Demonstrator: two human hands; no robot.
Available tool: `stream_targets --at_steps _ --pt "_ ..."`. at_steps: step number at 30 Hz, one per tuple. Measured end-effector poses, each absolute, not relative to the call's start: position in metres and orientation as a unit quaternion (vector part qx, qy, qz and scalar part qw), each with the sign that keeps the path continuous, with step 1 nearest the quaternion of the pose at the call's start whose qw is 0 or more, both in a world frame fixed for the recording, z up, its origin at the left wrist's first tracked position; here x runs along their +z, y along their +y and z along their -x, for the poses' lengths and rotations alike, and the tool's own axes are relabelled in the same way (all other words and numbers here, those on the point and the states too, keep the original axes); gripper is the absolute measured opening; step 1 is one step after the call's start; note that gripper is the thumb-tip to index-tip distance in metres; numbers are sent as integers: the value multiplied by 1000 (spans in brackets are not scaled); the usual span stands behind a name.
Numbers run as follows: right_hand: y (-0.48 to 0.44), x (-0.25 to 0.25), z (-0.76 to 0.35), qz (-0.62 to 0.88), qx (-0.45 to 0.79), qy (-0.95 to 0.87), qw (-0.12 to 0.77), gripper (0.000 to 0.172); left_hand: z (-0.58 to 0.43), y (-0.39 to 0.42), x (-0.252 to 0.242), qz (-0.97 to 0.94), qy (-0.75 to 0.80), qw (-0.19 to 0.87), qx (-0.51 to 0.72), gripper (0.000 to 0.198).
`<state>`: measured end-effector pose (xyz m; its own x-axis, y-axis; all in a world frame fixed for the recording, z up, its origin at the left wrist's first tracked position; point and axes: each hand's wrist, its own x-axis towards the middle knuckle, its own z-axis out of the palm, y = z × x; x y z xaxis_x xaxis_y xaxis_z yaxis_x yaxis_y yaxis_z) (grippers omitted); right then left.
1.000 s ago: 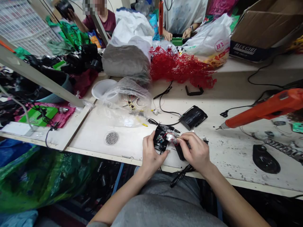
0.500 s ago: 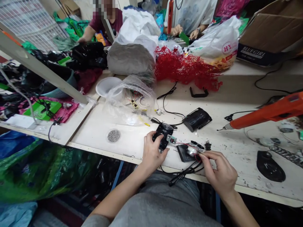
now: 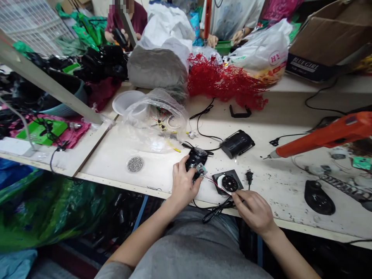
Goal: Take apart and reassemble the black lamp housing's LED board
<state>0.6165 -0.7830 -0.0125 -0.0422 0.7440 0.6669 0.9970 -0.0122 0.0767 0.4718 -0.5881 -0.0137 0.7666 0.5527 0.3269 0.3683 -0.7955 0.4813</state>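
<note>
My left hand (image 3: 186,182) is closed around a black plastic housing (image 3: 198,154) with a round grille on top, at the bench's front edge. By its thumb is a small circuit board (image 3: 201,169), with thin red wires running to the right. My right hand (image 3: 254,211) pinches the edge of a small motor with a black slotted disc (image 3: 229,183). The disc faces up, and its white rim shows at the left. Beneath it lies a black square plate (image 3: 240,176). A looped black cable (image 3: 213,214) hangs at the bench edge, and a plug (image 3: 249,175) lies nearby.
An orange electric screwdriver (image 3: 322,137) reaches in from the right. Behind my hands lies another black housing (image 3: 237,144). A dish of small screws (image 3: 135,164) stands left, near a clear plastic bag (image 3: 142,135). Red netting (image 3: 221,79) and two people are across the bench.
My right hand has brought the motor slightly left and turned it, so the black disc now faces up. The circuit board has tilted by my left thumb. The view has shifted slightly.
</note>
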Motion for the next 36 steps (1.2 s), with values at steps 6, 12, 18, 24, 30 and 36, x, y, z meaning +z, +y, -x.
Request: stream_targets --at_steps 6,12,18,24,30,36 --pt "-783 -17 -614 668 -271 -647 247 24 -469 -584 -14 -912 253 204 251 30" --pt "-785 -23 -615 679 -255 -631 275 26 -464 -582 5 -919 221 188 266 49" --pt "-787 -23 -609 695 -240 -611 294 29 -494 -598 28 -962 45 234 135 64" --pt "-802 4 -636 766 -306 -407 393 25 -512 -597 26 -954 31 292 66 60" --pt "-780 37 -724 743 -123 -214 622 69 -515 -585 27 -942 16 334 25 60" --pt "-743 61 -729 721 -75 -276 631 46 -521 -590 31 -935 18 353 14 61"
